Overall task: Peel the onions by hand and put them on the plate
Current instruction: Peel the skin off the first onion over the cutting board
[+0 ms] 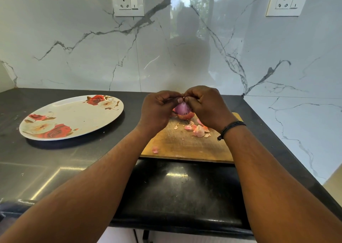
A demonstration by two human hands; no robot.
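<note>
A purple onion (182, 108), partly peeled, is held above the wooden cutting board (177, 146). My left hand (157, 111) grips it from the left, thumb near its tip. My right hand (207, 107) pinches the onion's top from the right, fingers curled. Under the held onion a second reddish onion (187, 116) rests on the board, mostly hidden by my hands. Pink peel scraps (199, 130) lie on the board. The white rose-patterned plate (74, 116) sits to the left with nothing on it.
The black countertop (185, 187) runs to a rounded front edge. A marble wall with two sockets (127, 1) stands behind and closes in on the right. One peel flake (155, 149) lies at the board's left edge.
</note>
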